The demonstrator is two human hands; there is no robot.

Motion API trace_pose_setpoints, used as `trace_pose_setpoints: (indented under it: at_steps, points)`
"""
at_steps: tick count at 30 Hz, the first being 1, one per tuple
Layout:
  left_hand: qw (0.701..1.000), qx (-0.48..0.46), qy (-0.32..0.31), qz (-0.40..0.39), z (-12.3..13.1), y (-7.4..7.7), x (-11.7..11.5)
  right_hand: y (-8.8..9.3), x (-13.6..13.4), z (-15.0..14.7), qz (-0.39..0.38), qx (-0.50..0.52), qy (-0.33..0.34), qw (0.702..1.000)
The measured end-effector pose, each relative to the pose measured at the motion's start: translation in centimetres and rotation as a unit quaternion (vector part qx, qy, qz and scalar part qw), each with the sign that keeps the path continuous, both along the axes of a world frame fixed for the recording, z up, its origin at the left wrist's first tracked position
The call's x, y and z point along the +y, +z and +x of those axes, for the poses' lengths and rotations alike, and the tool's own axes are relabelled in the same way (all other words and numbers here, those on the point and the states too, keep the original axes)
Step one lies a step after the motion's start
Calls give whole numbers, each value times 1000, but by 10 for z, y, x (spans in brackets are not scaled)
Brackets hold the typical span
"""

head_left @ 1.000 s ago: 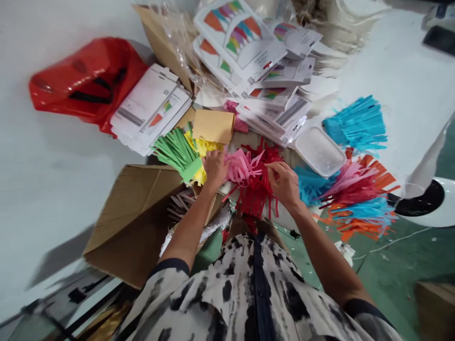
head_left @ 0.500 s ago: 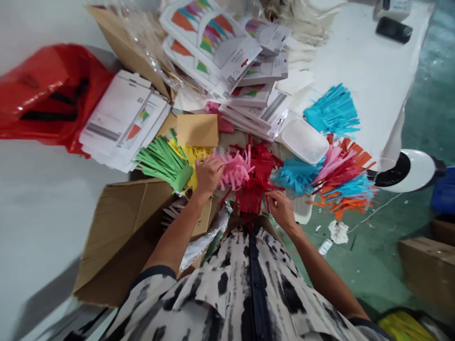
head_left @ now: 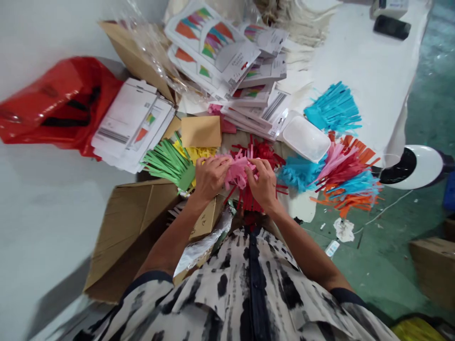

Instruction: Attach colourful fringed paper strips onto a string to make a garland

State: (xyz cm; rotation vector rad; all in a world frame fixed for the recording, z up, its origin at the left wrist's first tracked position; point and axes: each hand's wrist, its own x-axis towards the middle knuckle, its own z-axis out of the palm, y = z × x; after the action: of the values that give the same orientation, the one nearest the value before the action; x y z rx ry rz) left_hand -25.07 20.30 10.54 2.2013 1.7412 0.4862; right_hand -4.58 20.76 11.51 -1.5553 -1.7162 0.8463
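Observation:
A pink paper tassel (head_left: 237, 171) with cut, fringed strips lies between my two hands. My left hand (head_left: 212, 178) has its fingers closed on the tassel's left side. From the right, my right hand (head_left: 263, 185) pinches the same pink paper. Red fringed paper (head_left: 250, 201) spreads underneath and behind, partly covered by my right hand. Left of my left hand are a green paper tassel (head_left: 169, 163) and yellow fringed paper (head_left: 199, 153). A blue fringed tassel (head_left: 298, 173) sits to the right of my right hand.
Printed cardboard packages (head_left: 220, 47) are piled behind, beside a small brown box (head_left: 201, 131) and a white plastic tray (head_left: 305, 138). More tassels (head_left: 346, 166) lie to the right. An open carton (head_left: 131, 227) stands lower left, near a red plastic bag (head_left: 64, 104).
My right hand has moved up and left from the red paper onto the pink tassel. My left hand stays at the tassel's left side. The view has shifted slightly.

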Motion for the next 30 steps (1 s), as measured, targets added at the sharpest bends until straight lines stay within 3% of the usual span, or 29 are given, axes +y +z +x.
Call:
trace_pose_setpoints:
  at_steps: [4,8,12,15,22,30]
  points:
    - [999,-37,17,-1,-2,-3,-6,2,16,-15,-37,54,-17,998]
    - [985,-126,116,31,-5,-10,-20,-1,25,-9,-139,209,-17,968]
    - [915,-291,279,31,-5,-22,-45,1,29,-4,-258,299,-23,918]
    - [874,-335,351,22,-2,-29,-60,11,30,-9,-268,295,16,917]
    - [845,-368,384,45,-2,-37,-61,36,32,-20,-211,234,75,946]
    - [845,-359,386,89,-7,-33,-51,61,42,-22,-189,292,130,929]
